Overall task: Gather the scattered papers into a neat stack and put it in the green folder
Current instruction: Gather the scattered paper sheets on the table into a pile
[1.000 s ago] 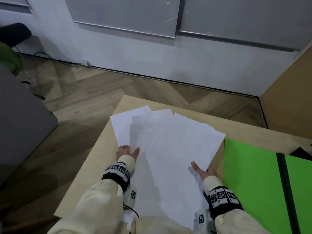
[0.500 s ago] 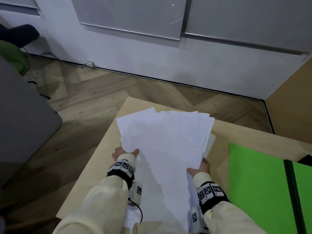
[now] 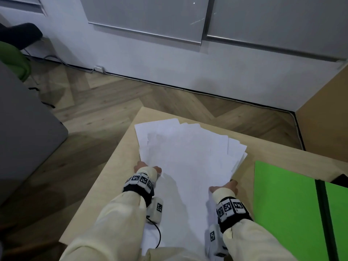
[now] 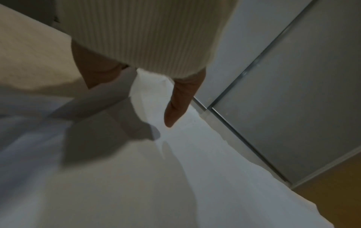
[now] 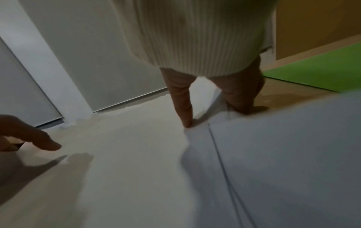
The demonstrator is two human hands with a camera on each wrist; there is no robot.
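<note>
Gripping papers (image 3: 188,166) w/ both hands (image 3: 147,169), thumbs atop, fingers hidden under; green folder (image 3: 282,204) cut off.

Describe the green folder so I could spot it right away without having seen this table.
Start at the light wooden table with the fanned white papers between the person's hands. To the right of the papers, past the right hand, lies the green folder, flat on the tabletop. It is the only bright green surface there, crossed by a dark strip.
</note>
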